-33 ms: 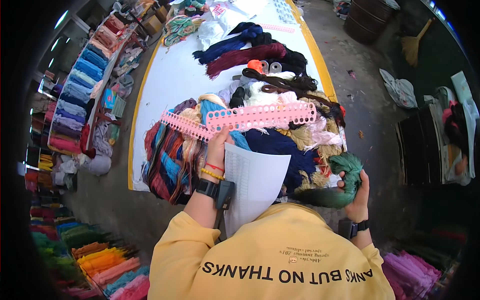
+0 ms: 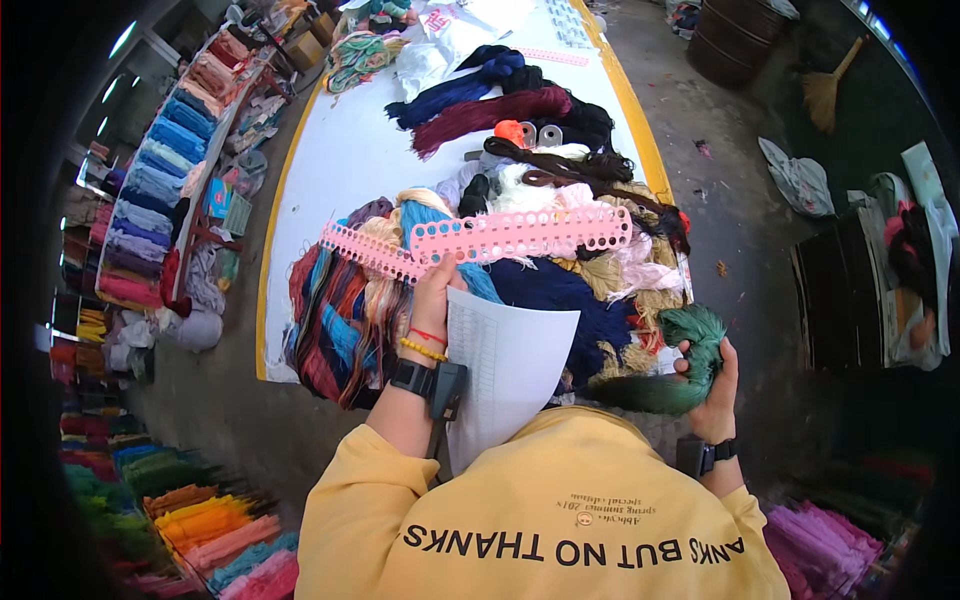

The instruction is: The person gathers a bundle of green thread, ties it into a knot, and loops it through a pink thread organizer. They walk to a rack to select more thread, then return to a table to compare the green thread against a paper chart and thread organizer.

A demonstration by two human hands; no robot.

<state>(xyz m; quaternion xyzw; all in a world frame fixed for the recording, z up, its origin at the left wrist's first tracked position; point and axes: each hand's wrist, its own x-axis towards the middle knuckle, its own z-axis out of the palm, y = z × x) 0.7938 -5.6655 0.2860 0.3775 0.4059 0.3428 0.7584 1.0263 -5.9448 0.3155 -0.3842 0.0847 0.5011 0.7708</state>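
My left hand (image 2: 434, 297) is closed on two pink perforated thread cards (image 2: 520, 233), whose rows of round holes run along the edges. A white printed sheet of paper (image 2: 515, 370) hangs curled from the same hand. At the right, my right hand (image 2: 716, 385) has its fingers wrapped round a dark green skein of thread (image 2: 690, 340); the skein's loose end trails left over the table's near edge. Behind the cards lies a heap of skeins: multicoloured ones (image 2: 335, 330) on the left, navy ones (image 2: 560, 300) in the middle and beige ones (image 2: 610, 275) on the right.
The long white table (image 2: 340, 150) has yellow edging. Farther up it lie a maroon skein (image 2: 490, 118), an orange ball (image 2: 510, 131) and white plastic bags (image 2: 450, 40). A rack of coloured skeins (image 2: 165, 160) stands left. A rusty drum (image 2: 735, 40) and a broom (image 2: 828, 90) are at the right.
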